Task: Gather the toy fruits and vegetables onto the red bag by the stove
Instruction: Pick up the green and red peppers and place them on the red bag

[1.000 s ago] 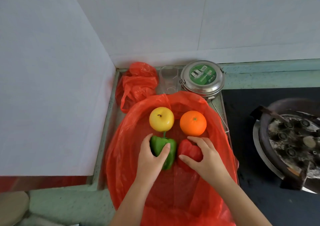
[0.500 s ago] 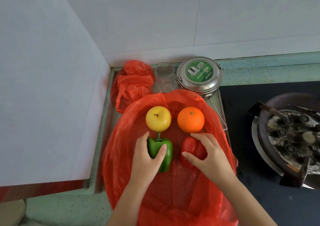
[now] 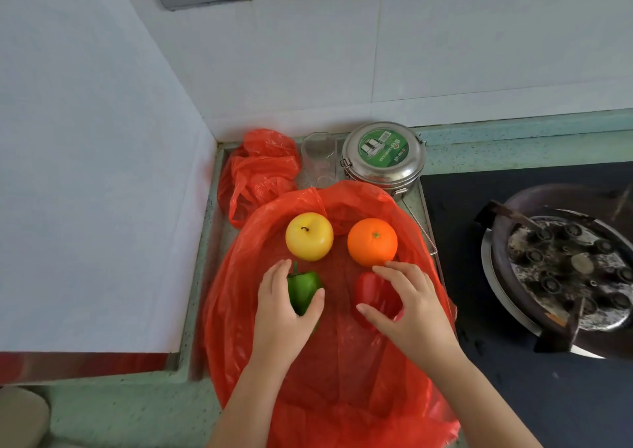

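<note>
A: Four toy pieces lie on the red bag (image 3: 342, 386), which is spread flat over the counter (image 3: 137, 410). The stove (image 3: 561, 276) runs along the bag's right edge. Where do the hands sit?

B: Both are on the nearer pair. The left hand (image 3: 284, 317) wraps the green pepper (image 3: 303, 291), with the thumb on the pepper's right side and the fingers down its left. The pepper lies left of the bag's middle, and its stem points away toward the yellow apple (image 3: 309, 236).

A: And the right?

B: The right hand (image 3: 411, 314) arches over the red pepper (image 3: 371, 293). The thumb is against its near left side and the fingers curl across the top. The index fingertip ends right at the orange (image 3: 372, 242), but I can't tell whether it touches. The red pepper lies right of the bag's middle, apart from the green one.

A: The far pair?

B: The apple and orange sit side by side toward the bag's far edge, apart from each other, with no hand holding them.

A: What is hidden?

B: The near ends of both peppers are under the palms, and the red pepper's right side is behind the fingers. Part of the bag's near edge and both forearms run out at the bottom of the view. The stove's burner is cut off at the right. In the counter's back corner stand a crumpled red bag (image 3: 260, 170), a clear cup (image 3: 318, 159) and a round steel tin (image 3: 383, 154). The print on the tin's green label is too small to read.
</note>
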The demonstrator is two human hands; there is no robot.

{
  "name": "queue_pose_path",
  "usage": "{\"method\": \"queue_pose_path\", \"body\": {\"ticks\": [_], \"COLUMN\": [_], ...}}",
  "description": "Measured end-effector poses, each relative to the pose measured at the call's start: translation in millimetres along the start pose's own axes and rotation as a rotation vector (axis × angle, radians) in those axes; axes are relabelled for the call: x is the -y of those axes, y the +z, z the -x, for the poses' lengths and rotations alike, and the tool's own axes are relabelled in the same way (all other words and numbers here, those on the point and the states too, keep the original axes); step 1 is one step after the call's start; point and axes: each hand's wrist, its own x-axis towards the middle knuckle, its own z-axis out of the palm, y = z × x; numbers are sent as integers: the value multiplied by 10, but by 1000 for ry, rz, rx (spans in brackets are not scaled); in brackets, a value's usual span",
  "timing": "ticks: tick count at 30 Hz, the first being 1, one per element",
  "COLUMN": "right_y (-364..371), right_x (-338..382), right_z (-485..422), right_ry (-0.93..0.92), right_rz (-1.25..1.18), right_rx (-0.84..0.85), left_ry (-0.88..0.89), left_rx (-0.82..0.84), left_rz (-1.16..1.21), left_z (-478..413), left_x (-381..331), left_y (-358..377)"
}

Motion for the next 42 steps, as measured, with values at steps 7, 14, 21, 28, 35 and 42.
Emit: {"method": "queue_pose_path", "body": {"ticks": [7,14,21,28,35,42], "right_y": [-4,-44,-103,-216,-300,-367], "right_x": [41,107,217,444,724,1040], "right_z": [133,199,313,607,1002,1471], "right_ry": [7,-18,-32,-79,-118,-70], "right_rz": [51,111,123,193,292,365], "right_rx": [-11,-27,-108,-193,-279,-414], "left_ry": [-33,1,56,276,565,722], "left_rx": [-3,53,57,-1,-62,2], "left_rz": [83,132,49,-66,-132,-175], "left_z": [39,97,167,468,869,1141], "left_x": [-27,-148,-172,-281,-381,-515], "left_y": [32,118,26,-251,-558,-808]}}
